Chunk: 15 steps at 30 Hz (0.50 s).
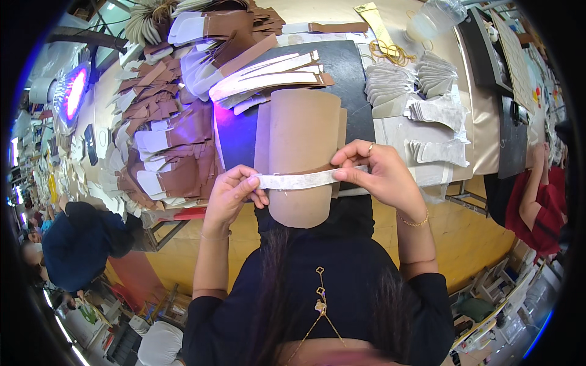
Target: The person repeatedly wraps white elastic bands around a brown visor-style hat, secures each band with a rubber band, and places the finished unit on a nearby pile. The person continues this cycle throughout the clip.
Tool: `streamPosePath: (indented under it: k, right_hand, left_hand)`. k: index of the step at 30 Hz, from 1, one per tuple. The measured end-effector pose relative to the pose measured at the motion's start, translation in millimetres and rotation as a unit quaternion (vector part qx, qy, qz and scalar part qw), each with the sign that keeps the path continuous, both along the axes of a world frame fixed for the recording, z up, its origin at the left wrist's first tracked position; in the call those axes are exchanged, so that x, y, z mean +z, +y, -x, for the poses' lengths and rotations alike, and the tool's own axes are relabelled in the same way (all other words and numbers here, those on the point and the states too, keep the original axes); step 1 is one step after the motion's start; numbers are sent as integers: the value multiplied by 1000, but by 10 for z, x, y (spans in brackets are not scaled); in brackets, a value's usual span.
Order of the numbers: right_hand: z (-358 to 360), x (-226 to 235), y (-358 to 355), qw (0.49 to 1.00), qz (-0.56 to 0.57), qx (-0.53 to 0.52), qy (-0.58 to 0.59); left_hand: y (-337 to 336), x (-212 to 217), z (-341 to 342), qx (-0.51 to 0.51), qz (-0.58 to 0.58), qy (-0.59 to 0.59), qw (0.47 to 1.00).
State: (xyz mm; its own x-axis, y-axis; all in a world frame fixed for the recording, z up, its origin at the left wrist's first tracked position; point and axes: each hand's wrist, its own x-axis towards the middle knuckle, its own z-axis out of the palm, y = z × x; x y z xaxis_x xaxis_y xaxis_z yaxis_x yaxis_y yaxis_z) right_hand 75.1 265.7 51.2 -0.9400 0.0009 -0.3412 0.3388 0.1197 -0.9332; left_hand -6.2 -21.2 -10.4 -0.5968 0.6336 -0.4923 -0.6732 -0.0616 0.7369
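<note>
A tan, rounded form like a half cylinder lies in front of me, its near end over the table's edge. Across it runs a narrow whitish strip, with a brown edge showing along its far side. My left hand pinches the strip's left end between thumb and fingers. At the other end, my right hand grips it with thumb and curled fingers. Both hands sit close beside the form. Beyond it, a stack of white and brown strips rests on a black mat.
Piles of brown and white cut pieces cover the left side. Fanned grey-white pieces lie to the right. A bright lamp stands far left, a clear plastic container far right. A person in red sits at the right.
</note>
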Motion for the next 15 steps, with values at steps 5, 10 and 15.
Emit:
streamPosePath:
  k: [5, 10, 15]
  right_hand:
    - [34, 4, 24, 995, -96, 19, 27]
    - [62, 2, 21, 996, -93, 11, 7]
    - [-6, -132, -48, 995, -88, -31, 28]
  left_hand:
    - [18, -64, -69, 12, -14, -9, 1000]
    - [41, -67, -102, 14, 8, 0, 1000]
    - [63, -61, -98, 12, 14, 1, 1000]
